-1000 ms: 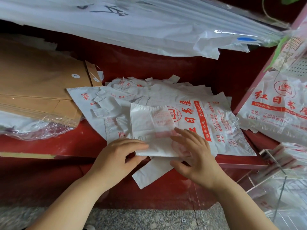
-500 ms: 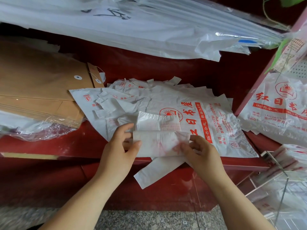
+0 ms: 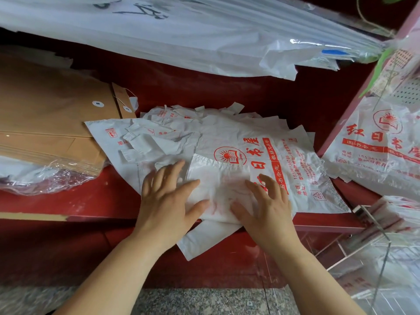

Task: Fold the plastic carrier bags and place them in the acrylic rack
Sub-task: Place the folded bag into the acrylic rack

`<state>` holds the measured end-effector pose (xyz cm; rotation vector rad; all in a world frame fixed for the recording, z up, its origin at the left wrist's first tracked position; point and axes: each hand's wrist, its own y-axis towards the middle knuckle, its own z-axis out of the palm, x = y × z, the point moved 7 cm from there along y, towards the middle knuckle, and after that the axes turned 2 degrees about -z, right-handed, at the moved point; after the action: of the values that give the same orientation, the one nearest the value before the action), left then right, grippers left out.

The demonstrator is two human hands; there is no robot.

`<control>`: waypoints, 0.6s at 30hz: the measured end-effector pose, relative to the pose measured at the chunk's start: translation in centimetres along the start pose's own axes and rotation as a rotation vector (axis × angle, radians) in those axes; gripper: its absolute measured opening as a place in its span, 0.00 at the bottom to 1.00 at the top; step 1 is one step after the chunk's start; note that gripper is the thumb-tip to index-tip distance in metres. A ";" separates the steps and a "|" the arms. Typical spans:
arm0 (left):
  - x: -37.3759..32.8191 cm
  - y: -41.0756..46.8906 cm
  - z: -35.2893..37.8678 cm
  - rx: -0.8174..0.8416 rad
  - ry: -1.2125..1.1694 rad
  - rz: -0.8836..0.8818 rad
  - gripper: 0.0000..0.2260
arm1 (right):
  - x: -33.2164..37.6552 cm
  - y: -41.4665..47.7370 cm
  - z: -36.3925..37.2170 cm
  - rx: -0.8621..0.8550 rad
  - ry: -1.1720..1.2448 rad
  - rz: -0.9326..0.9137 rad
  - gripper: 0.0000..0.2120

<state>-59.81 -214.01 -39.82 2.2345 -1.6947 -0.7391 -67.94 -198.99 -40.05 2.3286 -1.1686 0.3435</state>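
A folded white plastic carrier bag [image 3: 218,185] lies on top of a pile of flat white bags with red print [image 3: 261,142] on the red shelf. My left hand [image 3: 169,196] presses flat on the folded bag's left side, fingers spread. My right hand [image 3: 266,201] presses flat on its right side, fingers straight. A loose strip of bag [image 3: 204,239] hangs over the shelf's front edge below my hands. The clear acrylic rack [image 3: 372,226] stands at the lower right with folded bags inside it.
A stack of brown envelopes [image 3: 47,123] in clear wrap fills the left of the red shelf [image 3: 75,201]. Large white plastic sheets [image 3: 181,35] hang overhead. More printed bags [image 3: 377,142] hang at the right. Grey stone floor [image 3: 204,301] lies below.
My hands had pinched the bag's near edge and lifted it. They have folded it away from me, and now both lie flat on the folded bag.
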 end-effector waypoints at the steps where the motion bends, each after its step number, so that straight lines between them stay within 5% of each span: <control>1: 0.0 -0.2 0.2 0.050 -0.003 0.063 0.27 | 0.1 -0.1 0.0 0.015 -0.022 -0.029 0.38; 4: -0.1 -0.8 0.7 0.196 -0.003 0.195 0.32 | 1.3 -0.3 -0.7 0.015 -0.025 -0.265 0.33; 8: 0.4 -1.2 -0.1 0.134 -0.122 0.199 0.25 | 2.6 -1.2 -0.6 0.052 -0.097 -0.475 0.29; 13: 0.0 -1.4 -1.5 -0.057 -0.268 0.222 0.17 | 1.1 -1.1 -0.6 0.104 0.051 -0.359 0.23; 18: -0.7 -1.1 -1.6 -0.156 -0.487 0.054 0.14 | -0.3 -1.2 -1.1 0.137 0.326 -0.135 0.11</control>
<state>-58.21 -213.22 -38.86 2.0012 -1.8082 -1.4392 -67.19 -197.63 -39.67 2.3384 -0.8490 0.7422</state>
